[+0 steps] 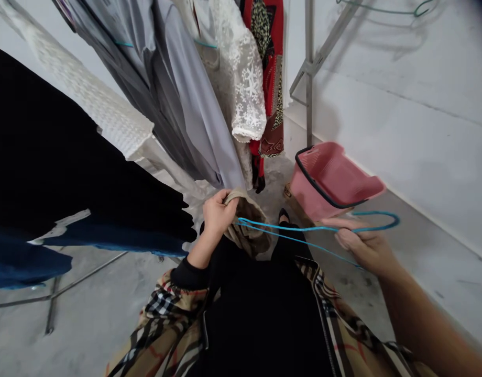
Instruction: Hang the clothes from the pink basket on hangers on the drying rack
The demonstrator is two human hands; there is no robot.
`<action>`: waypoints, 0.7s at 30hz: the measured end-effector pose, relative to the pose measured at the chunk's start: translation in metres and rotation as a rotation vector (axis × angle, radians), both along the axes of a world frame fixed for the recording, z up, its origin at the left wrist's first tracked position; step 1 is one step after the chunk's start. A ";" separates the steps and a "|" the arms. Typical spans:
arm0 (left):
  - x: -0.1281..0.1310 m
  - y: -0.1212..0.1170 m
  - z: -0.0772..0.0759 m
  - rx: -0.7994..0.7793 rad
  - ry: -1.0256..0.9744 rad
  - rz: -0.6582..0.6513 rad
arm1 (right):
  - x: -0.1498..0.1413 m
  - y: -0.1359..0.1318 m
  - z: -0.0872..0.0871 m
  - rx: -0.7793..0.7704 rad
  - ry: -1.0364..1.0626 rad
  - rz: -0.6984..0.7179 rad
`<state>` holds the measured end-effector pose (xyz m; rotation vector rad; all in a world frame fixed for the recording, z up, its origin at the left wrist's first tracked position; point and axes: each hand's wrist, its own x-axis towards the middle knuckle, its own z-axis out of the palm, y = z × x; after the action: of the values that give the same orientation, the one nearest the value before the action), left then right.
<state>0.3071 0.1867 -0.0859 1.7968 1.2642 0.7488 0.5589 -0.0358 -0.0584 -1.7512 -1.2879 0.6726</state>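
My left hand (219, 210) is closed on the edge of a brownish-tan garment (252, 230), which hangs open in front of my legs. A blue wire hanger (296, 228) stretches sideways between my hands. Its left end reaches the opening of the garment; how far it goes in is hidden. My right hand (362, 243) grips the hanger close to its curved hook, which points right.
Clothes hang ahead, among them a grey garment (194, 89), a white lace sleeve (249, 78) and a red patterned one (273, 104). Dark clothes (68, 157) hang at left. A pink basket (323, 183) stands right, beside the wall and a metal rack post (309, 104).
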 end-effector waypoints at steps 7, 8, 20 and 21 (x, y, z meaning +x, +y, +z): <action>0.002 -0.003 0.007 0.040 0.098 -0.054 | -0.019 0.033 0.000 0.039 -0.060 0.081; 0.004 -0.005 0.009 0.008 0.073 -0.076 | -0.021 0.035 -0.004 0.030 -0.043 0.091; 0.042 -0.084 0.006 0.155 0.025 -0.636 | -0.083 0.075 -0.089 0.215 0.281 -0.144; 0.040 -0.081 0.009 0.267 0.116 -0.654 | -0.082 0.075 -0.091 0.216 0.288 -0.165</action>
<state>0.3472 0.1057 -0.0765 2.3184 0.5827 0.4524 0.4770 0.0392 -0.1497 -1.5025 -0.9701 0.6388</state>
